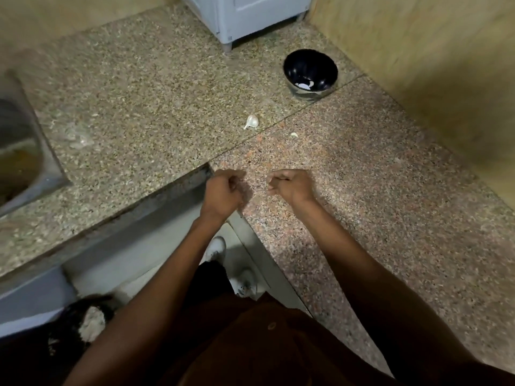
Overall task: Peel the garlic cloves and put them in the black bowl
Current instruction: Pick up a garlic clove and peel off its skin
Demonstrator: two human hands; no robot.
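- Two hands hover over the speckled granite bench at frame centre: left hand (223, 189) and right hand (291, 185), both with fingers curled; whether either pinches anything I cannot tell.
- One unpeeled white garlic clove (251, 121) lies above them.
- One glossy round black bowl (320, 66) sits upper right, holding white pieces too small to count.
- One small pale scrap (294, 135) lies near the clove.

A speckled granite counter (156, 101) fills the corner in an L. Behind it rise plain yellowish walls (434, 59). At the counter's far edge stands a pale grey cabinet (245, 15) on short legs. A steel sink (19, 151) sits at the counter's left end. Below the counter's front edge lies a pale floor (156, 260). The light is dim and warm.
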